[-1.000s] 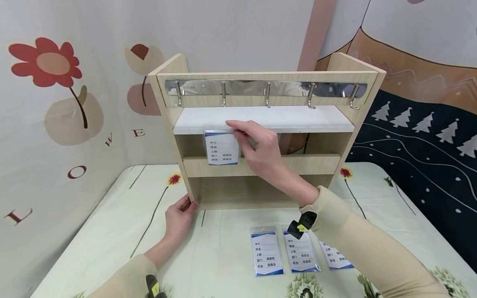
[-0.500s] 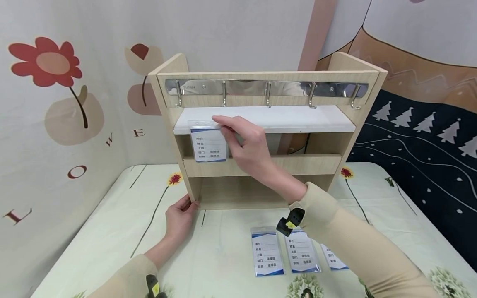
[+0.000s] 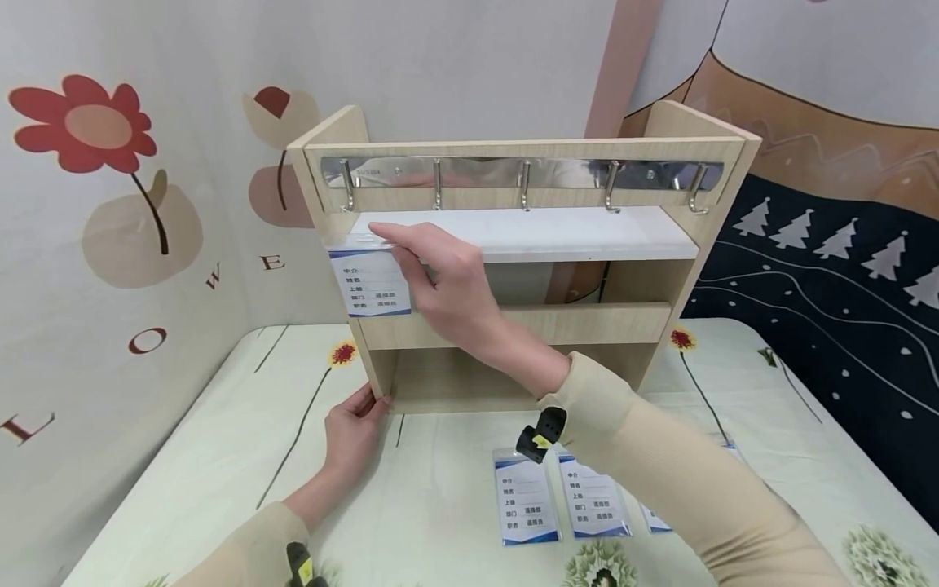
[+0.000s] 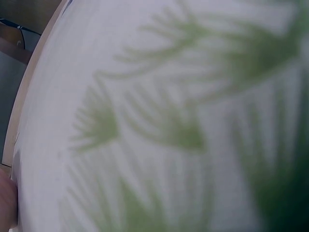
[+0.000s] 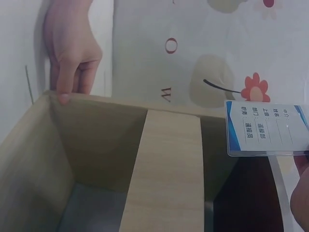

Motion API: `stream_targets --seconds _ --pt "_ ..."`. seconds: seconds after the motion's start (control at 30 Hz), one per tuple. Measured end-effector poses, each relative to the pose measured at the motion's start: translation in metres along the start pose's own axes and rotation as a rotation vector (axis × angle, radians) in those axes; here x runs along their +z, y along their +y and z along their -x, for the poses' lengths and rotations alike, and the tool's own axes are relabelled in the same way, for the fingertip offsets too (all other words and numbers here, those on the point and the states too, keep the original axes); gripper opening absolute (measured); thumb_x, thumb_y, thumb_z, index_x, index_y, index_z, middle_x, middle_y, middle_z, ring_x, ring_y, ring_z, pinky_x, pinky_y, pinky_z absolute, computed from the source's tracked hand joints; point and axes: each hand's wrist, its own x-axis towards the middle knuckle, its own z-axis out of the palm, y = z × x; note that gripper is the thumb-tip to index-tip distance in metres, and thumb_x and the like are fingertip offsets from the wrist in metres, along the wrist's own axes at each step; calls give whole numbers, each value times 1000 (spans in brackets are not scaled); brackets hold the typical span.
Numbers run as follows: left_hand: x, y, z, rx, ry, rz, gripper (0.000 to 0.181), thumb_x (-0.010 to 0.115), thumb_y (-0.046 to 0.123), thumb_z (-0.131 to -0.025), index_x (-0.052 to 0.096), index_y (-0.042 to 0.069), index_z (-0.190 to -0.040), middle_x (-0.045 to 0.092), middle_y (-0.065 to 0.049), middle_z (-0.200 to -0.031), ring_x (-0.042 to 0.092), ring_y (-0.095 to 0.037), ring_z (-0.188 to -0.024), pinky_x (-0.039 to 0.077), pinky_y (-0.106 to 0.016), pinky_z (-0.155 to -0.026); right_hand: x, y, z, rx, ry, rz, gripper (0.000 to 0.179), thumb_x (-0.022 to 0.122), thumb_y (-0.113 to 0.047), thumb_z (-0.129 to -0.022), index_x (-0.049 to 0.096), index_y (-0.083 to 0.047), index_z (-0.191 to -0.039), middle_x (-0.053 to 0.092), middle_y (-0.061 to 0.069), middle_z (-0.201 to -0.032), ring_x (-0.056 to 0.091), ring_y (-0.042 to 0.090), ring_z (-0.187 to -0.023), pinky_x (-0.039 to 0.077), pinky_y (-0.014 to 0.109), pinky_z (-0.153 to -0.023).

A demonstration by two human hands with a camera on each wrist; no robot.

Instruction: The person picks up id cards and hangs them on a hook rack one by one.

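My right hand (image 3: 455, 285) pinches a clear-sleeved ID badge (image 3: 370, 284) near its top edge. The badge hangs in front of the left side of a pale wooden shelf unit (image 3: 601, 324), below the leftmost hook (image 3: 348, 186) on its metal strip. In the right wrist view the badge (image 5: 265, 129) shows its printed face, with part of my right hand (image 5: 301, 193) at the edge. My left hand (image 3: 354, 432) grips the unit's lower left corner, thumb on the front edge. The left wrist view mostly shows blurred cloth, with a bit of the left hand (image 4: 7, 203).
Two more badges lie on the flowered tablecloth, a left one (image 3: 526, 500) and a middle one (image 3: 594, 497). A third badge (image 3: 655, 520) is mostly hidden by my right sleeve. A white board (image 3: 565, 232) spans the unit beneath the hooks. Patterned walls stand behind.
My right hand has carried the badge leftward along the front of the unit, from left of centre to its left side panel. The left hand has stayed on the corner.
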Motion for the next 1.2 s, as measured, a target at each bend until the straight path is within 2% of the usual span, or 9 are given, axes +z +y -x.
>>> stream_targets --seconds 0.17,0.37,0.57,0.9,1.2 --pt "-1 2 1 2 -5 -10 46 66 2 -99 56 -4 -143 59 -22 -138 61 -32 -124 51 -24 -93 3 -2 -4 22 -4 -1 25 59 4 -100 69 7 -124 74 16 -108 67 18 -98 51 21 -80" --pt "-2 2 1 1 -18 14 47 66 3 -99 54 -3 -144 58 -22 -139 60 -32 -125 51 -16 -90 6 -2 -8 36 9 -21 24 58 3 -101 69 8 -122 73 17 -115 67 17 -103 52 20 -84" --pt "-1 1 1 -1 -13 -8 47 65 2 -99 54 -3 -145 59 -21 -139 60 -31 -125 51 -21 -93 9 -4 -12 44 16 -37 22 58 3 -102 68 8 -120 72 18 -115 66 18 -100 51 19 -83" --pt "-2 -1 1 -15 -15 -4 47 65 3 -100 54 -2 -146 58 -21 -140 60 -30 -126 51 -14 -90 10 -6 -17 51 -12 -19 22 57 2 -102 68 7 -120 72 17 -114 66 18 -100 50 18 -84" --pt "-2 -1 -1 -12 -20 -13 48 65 3 -100 53 -2 -146 58 -21 -141 60 -31 -125 50 -20 -93 11 -5 -21 58 -18 0 25 57 2 -102 69 6 -124 73 16 -116 65 16 -105 49 17 -84"
